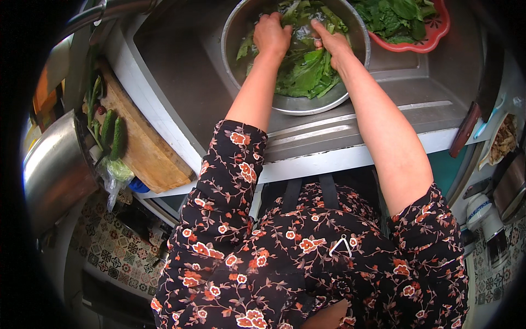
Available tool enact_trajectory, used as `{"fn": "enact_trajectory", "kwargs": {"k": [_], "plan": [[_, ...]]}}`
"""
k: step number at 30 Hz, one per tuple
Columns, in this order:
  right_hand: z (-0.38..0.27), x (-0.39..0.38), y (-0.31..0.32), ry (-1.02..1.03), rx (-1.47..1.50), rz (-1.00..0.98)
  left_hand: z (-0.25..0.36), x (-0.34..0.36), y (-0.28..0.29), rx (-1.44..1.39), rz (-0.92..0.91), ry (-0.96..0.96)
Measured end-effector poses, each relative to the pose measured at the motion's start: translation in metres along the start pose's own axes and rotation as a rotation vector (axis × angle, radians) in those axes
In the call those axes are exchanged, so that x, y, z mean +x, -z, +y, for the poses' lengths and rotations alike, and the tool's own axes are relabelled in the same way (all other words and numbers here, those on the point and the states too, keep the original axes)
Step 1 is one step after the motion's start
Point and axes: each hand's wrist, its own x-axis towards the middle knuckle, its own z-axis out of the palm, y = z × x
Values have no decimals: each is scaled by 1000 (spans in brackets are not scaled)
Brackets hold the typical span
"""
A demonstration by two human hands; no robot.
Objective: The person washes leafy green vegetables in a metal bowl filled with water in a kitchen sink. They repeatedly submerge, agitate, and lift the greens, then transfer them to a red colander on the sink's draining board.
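Both of my hands are inside a round metal basin [358, 82] that holds water and leafy greens [309, 77]. My left hand [272, 35] is at the basin's left side, its fingers curled down around the greens and the tips hidden. On the right, my right hand [333, 43] is closed on leafy greens, with its thumb on top and the other fingers partly out of sight. A broad bunch of leaves spreads below and between the hands, against the near wall of the basin. More stems and leaves float beyond them.
The basin stands in a steel sink [181, 49]. A red plastic basket [438, 33] of greens sits at the far right. Left of the sink, cucumbers [118, 137] lie on a wooden cutting board [148, 148] beside a metal pot [57, 164]. A brown-handled knife [464, 131] rests at the right edge.
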Motion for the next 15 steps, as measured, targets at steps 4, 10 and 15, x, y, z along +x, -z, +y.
{"fn": "enact_trajectory", "kwargs": {"k": [4,10,15], "plan": [[5,5,1,117,48,-82,-21,6,-1,-255,-96,86],[4,3,0,155,83,-143,-5,-13,17,-314,128,-445],[4,3,-3,128,108,-117,1,-18,-5,-67,41,-50]]}}
